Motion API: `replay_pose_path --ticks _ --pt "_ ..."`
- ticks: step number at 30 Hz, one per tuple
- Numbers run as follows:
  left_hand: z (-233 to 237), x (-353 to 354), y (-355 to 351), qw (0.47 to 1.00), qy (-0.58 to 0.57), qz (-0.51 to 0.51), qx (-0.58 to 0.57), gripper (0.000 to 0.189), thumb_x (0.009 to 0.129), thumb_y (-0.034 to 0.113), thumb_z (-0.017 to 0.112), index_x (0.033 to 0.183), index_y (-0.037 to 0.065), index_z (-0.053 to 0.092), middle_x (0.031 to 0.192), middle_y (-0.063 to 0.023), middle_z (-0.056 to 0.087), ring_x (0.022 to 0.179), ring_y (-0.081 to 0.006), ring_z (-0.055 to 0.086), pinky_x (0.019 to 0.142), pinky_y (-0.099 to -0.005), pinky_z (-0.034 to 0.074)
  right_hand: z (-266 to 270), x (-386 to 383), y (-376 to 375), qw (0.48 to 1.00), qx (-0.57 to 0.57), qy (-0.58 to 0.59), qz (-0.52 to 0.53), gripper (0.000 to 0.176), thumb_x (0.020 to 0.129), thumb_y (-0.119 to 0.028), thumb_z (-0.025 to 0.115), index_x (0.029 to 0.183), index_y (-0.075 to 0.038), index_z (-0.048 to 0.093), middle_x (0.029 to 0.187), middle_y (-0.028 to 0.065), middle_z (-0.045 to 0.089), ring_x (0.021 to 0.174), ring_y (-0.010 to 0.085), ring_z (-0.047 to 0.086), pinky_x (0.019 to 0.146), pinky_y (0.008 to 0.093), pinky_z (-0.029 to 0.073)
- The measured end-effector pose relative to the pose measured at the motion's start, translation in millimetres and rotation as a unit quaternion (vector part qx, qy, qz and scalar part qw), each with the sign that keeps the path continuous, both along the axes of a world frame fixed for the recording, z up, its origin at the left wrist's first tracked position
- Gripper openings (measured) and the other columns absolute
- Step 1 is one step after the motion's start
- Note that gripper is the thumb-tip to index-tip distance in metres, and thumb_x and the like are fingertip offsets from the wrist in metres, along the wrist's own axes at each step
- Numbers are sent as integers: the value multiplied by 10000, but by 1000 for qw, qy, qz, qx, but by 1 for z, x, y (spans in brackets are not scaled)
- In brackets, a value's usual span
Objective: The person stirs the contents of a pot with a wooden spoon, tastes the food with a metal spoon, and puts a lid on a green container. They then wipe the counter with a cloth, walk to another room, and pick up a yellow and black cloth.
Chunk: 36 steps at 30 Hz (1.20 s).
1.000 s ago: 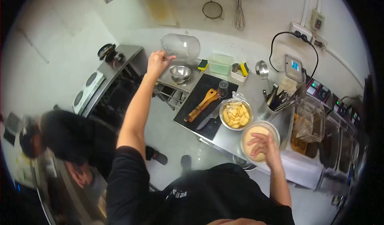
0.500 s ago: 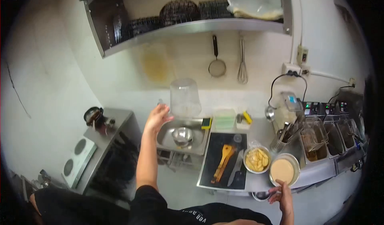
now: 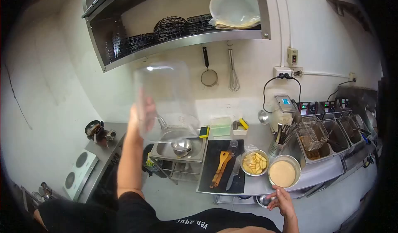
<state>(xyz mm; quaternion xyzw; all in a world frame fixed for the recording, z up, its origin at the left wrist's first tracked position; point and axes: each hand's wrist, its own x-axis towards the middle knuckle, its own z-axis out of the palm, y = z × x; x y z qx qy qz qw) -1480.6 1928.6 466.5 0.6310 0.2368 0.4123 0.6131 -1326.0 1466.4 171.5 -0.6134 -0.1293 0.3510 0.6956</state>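
My left hand (image 3: 139, 115) holds a large clear plastic container (image 3: 166, 102), lifted upside down above the small sink (image 3: 159, 150) and blurred by motion. A steel bowl (image 3: 181, 146) sits in that sink below it. My right hand (image 3: 281, 202) hangs at the counter's front edge, fingers loosely curled, just below a steel bowl of pale batter (image 3: 283, 173). It holds nothing that I can see. Next to the batter is a bowl of sliced yellow pieces (image 3: 254, 162).
A black board (image 3: 213, 173) carries wooden spatulas (image 3: 220, 166) and a knife (image 3: 231, 179). Fryers with a wire basket (image 3: 311, 135) line the right. A utensil pot (image 3: 275, 146), a scale (image 3: 286, 103), a two-ring hob (image 3: 79, 168) and an overhead shelf (image 3: 182, 38) surround the counter.
The left hand has raised the clear container higher and toward me, off the sink. The right hand left the batter bowl and dropped to the counter edge. The view tilted up.
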Motion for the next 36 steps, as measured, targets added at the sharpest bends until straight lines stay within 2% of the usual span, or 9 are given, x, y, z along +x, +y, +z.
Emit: replay_pose_path --ticks 3,4,9,12,15,22,30,35,36 --pt "40 16 46 972 -201 12 119 405 929 546 484 782 176 559 551 81 428 405 -35 363 331 -199 224 -4 12 -16 1000 -1 11 16 484 1005 -348 414 1338 2 380 901 190 655 539 239 638 449 304 520" --pt "75 1 65 978 -127 -65 151 305 931 487 535 926 182 553 663 77 453 454 -17 357 384 -172 272 -10 13 -21 999 -4 20 25 487 1004 -353 416 1338 0 381 906 193 655 543 241 640 452 308 521" --pt "270 30 54 955 -195 -80 209 297 987 333 441 826 94 513 564 38 452 363 -45 310 272 -200 208 -23 28 -22 997 27 68 1 488 1001 -371 416 1314 3 410 899 199 657 539 252 639 451 320 523" --pt "401 61 146 936 -219 -29 276 442 935 397 458 1056 -1 609 840 -121 639 666 -226 603 556 -339 478 -28 37 -11 994 19 109 -9 476 1004 -381 401 1285 2 434 866 201 654 532 251 632 447 325 524" --pt "401 105 71 835 -240 372 328 594 981 445 289 1095 -40 614 1046 -206 661 873 -332 657 721 -429 518 -29 38 2 995 41 85 -43 478 1003 -386 398 1271 8 440 859 202 650 527 246 630 434 321 519" --pt "424 164 38 757 -218 557 264 587 978 465 236 1105 4 576 1132 -249 621 1060 -399 605 896 -487 477 -50 36 19 976 95 100 -171 532 979 -451 421 1250 6 451 826 189 632 490 219 605 405 306 510" --pt "463 200 60 681 -59 568 458 511 1007 378 202 1171 43 552 1090 -246 639 1045 -395 614 888 -483 486 -4 40 33 959 57 48 -272 502 989 -428 414 1245 2 450 812 178 630 475 198 597 386 295 497" --pt "517 256 106 767 -84 494 400 465 999 312 311 1269 7 534 1206 -247 588 1112 -362 589 939 -444 474 1 27 15 935 55 19 -351 468 1000 -406 394 1247 -12 448 782 153 630 463 191 590 378 293 491" --pt "508 263 95 612 168 562 530 445 981 287 368 1283 1 524 1250 -252 556 1156 -373 554 957 -469 458 1 20 10 923 50 24 -380 463 999 -403 398 1243 -13 451 775 148 630 456 189 587 375 290 488"
